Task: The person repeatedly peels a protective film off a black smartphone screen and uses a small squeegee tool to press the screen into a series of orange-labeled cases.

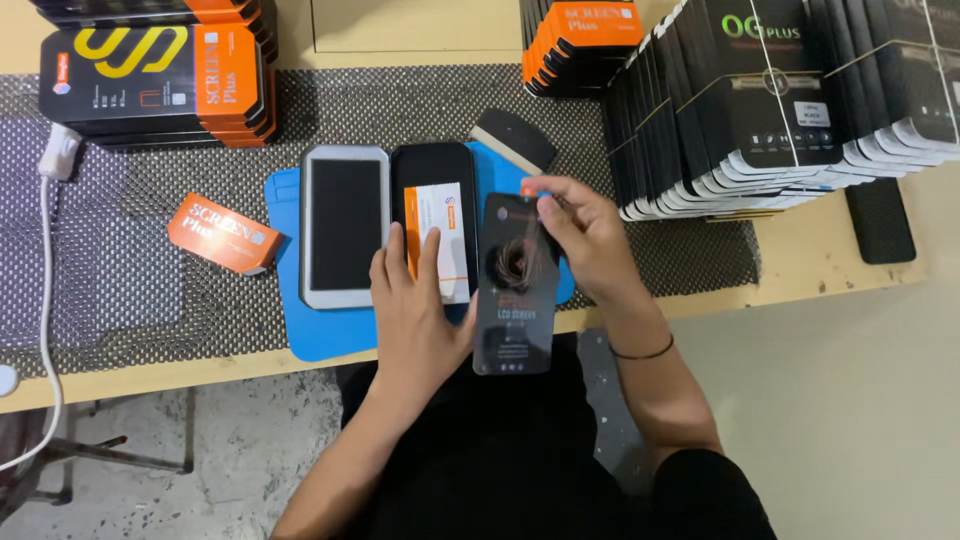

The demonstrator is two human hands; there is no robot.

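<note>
Dark screen panel point(515, 290), long axis running away from person, right hand point(590, 235) pinching top edge

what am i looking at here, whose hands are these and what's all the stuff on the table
This is one picture from a camera worn on a person's head, looking down at their own two bare hands over a workbench. The left hand lies flat on a white and orange card resting on a black phone. The right hand pinches the top edge of a dark glossy screen panel, near a small orange tab. Beside the black phone lies a white phone, both on a blue mat over a dark mesh liner. A small orange box sits to the left, stacks of black and orange boxes at the back left, and rows of black boxes at the right.
</note>
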